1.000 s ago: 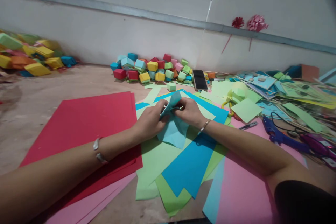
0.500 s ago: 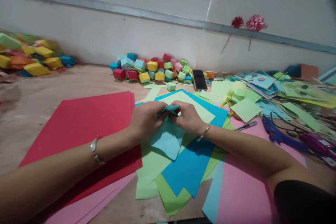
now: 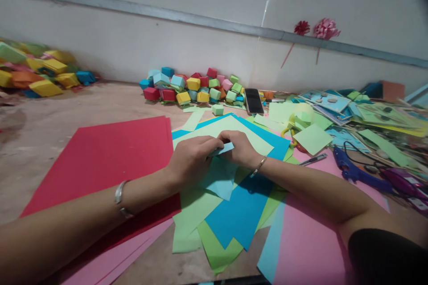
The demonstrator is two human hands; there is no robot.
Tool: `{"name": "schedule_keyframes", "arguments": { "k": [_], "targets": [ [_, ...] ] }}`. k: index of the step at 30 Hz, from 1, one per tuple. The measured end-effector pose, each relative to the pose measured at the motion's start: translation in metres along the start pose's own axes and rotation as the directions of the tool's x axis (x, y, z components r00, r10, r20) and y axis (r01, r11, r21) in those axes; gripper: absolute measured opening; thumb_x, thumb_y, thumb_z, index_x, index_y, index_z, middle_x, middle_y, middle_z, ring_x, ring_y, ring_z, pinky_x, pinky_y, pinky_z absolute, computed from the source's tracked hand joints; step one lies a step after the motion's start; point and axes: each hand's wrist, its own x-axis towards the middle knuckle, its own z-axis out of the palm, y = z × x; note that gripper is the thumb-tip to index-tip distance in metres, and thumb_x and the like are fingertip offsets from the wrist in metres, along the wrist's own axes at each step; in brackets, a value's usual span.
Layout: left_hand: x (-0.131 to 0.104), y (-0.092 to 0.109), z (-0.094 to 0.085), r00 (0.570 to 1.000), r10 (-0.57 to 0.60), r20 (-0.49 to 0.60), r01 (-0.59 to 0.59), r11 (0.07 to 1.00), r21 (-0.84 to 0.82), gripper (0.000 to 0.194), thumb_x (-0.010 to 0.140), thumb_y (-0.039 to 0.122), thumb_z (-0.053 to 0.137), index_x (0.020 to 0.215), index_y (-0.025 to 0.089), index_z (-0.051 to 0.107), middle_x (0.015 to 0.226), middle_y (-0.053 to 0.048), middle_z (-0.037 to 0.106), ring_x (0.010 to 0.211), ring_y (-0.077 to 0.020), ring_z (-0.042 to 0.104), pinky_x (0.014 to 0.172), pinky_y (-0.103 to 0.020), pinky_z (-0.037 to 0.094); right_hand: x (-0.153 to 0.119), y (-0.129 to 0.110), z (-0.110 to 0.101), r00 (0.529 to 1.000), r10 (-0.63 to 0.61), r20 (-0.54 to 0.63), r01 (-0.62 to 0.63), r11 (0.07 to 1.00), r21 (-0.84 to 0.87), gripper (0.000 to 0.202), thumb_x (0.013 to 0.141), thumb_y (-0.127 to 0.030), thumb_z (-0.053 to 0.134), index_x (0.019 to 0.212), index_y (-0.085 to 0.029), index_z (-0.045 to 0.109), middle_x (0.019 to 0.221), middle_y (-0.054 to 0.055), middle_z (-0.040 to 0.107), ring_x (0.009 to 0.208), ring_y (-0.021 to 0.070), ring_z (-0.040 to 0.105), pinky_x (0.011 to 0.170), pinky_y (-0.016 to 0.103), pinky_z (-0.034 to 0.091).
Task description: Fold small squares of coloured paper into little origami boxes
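Since earlier we've pressed the light-blue paper point(image 3: 219, 173) flatter; left hand point(image 3: 190, 160) and right hand point(image 3: 239, 149) pinch its top fold point(image 3: 222, 149); folding barely begun, most creases left.

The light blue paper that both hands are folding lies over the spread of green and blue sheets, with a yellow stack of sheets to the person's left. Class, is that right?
Not quite. The head view shows the stack of sheets on the left is red, not yellow. The rest holds: the left hand and right hand pinch the light blue paper over the green and blue sheets.
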Motion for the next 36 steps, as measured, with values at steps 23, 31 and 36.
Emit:
{"name": "schedule_keyframes", "arguments": {
  "k": [23,31,36],
  "targets": [
    [0.017,-0.015,-0.006,0.917,-0.396,-0.048,0.321,0.805,-0.499,0.047,0.064,0.048,0.07,0.099,0.018,0.061,0.082,-0.004,0.069,0.075,-0.0239,0.065,0.06,-0.031,0.048,0.006,0.008,0.002,0.99,0.138,0.033,-0.142,0.966,0.216,0.007,0.062,-0.019,0.057,0.064,-0.015,0.062,0.065,-0.001,0.059,0.067,0.0136,0.053,0.06,0.023,0.037],
    [0.013,-0.017,-0.002,0.952,-0.051,-0.301,-0.002,0.985,-0.174,0.037,0.069,0.034,0.07,0.103,0.023,0.057,0.092,-0.004,0.067,0.09,-0.0239,0.067,0.076,-0.037,0.054,0.006,0.006,0.0,0.99,0.139,0.011,-0.14,0.985,0.097,0.011,0.065,-0.021,0.058,0.056,-0.017,0.054,0.055,-0.003,0.048,0.059,0.0106,0.044,0.055,0.024,0.031],
    [0.011,-0.02,-0.004,0.904,0.334,-0.267,-0.237,0.911,0.337,0.005,0.082,0.027,0.063,0.082,0.024,0.067,0.114,-0.009,0.065,0.108,-0.0289,0.059,0.087,-0.044,0.049,0.006,0.005,0.001,0.989,0.141,-0.041,-0.141,0.99,-0.001,0.016,0.063,-0.02,0.058,0.051,-0.018,0.048,0.052,-0.005,0.042,0.058,0.0101,0.041,0.056,0.025,0.028]
  ]
}}
